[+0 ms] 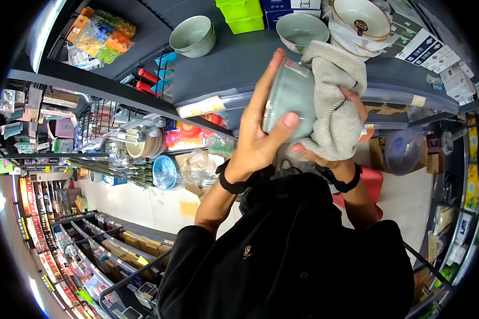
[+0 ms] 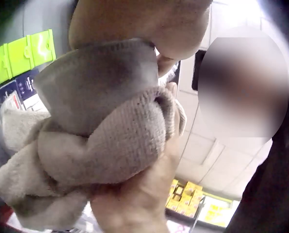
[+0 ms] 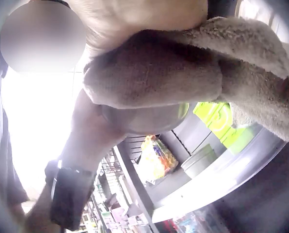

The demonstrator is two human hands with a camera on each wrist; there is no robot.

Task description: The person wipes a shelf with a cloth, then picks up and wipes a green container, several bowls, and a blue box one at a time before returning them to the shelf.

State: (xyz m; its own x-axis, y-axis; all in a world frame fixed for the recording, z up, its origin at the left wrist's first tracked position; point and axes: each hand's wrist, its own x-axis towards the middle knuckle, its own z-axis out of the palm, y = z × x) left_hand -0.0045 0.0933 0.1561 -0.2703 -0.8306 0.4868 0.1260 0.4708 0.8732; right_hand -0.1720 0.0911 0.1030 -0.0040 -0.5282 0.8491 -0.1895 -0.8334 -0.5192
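A pale green bowl is tilted on its side in front of the shelf. The left hand grips its rim side, thumb on the outer wall and fingers along the far edge. A grey-beige cloth covers the bowl's right side, bunched in the right hand, whose fingers are partly hidden by its folds. In the left wrist view the cloth wraps the lower part of the bowl. The right wrist view has the cloth over the bowl, with the left hand at its side.
On the shelf stand stacked green bowls, another green bowl, a lime green box and wrapped cream bowls. Below are a blue basin, a red stool and a cardboard box.
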